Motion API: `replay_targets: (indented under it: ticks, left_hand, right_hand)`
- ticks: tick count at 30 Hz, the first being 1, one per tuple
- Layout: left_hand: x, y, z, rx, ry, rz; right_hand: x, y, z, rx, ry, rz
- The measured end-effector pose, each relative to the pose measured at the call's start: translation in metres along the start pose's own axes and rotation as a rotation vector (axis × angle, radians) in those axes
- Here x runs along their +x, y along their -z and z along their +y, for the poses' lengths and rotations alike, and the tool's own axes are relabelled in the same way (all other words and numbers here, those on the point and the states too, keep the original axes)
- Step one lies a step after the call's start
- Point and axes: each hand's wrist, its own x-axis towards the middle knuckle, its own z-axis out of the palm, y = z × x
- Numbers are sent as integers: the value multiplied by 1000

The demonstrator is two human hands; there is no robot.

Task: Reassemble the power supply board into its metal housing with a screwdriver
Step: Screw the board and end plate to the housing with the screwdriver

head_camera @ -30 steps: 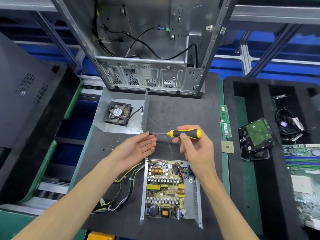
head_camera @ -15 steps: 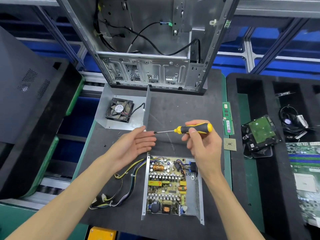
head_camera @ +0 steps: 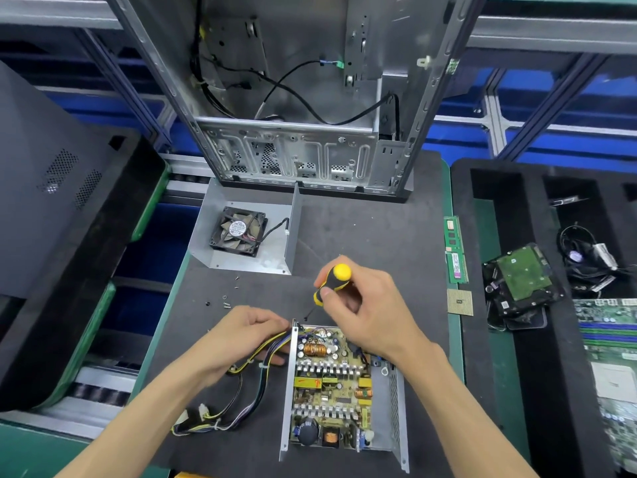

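Observation:
The power supply board (head_camera: pixel 331 384) lies inside its open metal housing (head_camera: pixel 396 405) at the near middle of the dark mat. My right hand (head_camera: pixel 365 312) grips a yellow and black screwdriver (head_camera: pixel 332 282), tilted steeply, its tip pointing down at the housing's far left corner with a small dark screw at the tip. My left hand (head_camera: pixel 241 339) rests against the housing's left wall, its fingers closed around the yellow and black wire bundle (head_camera: pixel 241 391) that leaves the board.
A housing cover with a black fan (head_camera: pixel 239 231) lies behind, loose screws (head_camera: pixel 225 301) beside it. An open computer case (head_camera: pixel 303 108) stands at the back. RAM sticks (head_camera: pixel 455 250), a CPU chip (head_camera: pixel 459 302), a hard drive (head_camera: pixel 520 277) and a motherboard (head_camera: pixel 613 367) lie right.
My right hand swung the screwdriver from level to steeply tilted and lowered its tip to the housing's far left corner. My left hand left the tip and moved down onto the wires.

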Motion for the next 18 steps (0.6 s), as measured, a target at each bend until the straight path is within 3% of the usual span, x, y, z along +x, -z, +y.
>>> replay_targets:
  ticks: [18]
  left_hand:
    - [-1, -1, 6, 32, 43, 9]
  right_hand:
    - [1, -5, 3, -114, 2, -159]
